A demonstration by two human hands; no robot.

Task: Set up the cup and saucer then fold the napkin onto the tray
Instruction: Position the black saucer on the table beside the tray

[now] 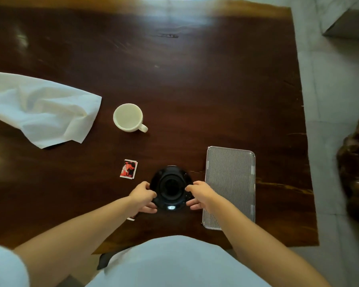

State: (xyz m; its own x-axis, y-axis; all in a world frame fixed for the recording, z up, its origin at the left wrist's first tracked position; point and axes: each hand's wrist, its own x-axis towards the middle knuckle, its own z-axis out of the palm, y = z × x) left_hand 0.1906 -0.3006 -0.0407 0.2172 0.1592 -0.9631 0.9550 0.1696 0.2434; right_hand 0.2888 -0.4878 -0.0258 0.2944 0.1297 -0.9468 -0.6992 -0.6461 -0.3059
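The crumpled napkin [44, 108] lies at the tabletop's left edge, with the cup [128, 117] to its right. By the near edge, the left hand [143, 196] and right hand [200, 195] pinch opposite rims of the saucer [171, 187], beside the tray [230, 187]. This looks like the saucer-setting step; next, probably, the cup needs lifting onto it.

Dim, soft daylight falls from the far edge of the table [174, 79], leaving pale glare there; edges bow, corners perhaps slightly blurred.

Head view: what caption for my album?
Left hand and right hand hold the black saucer beside the tray; cup and napkin wait.
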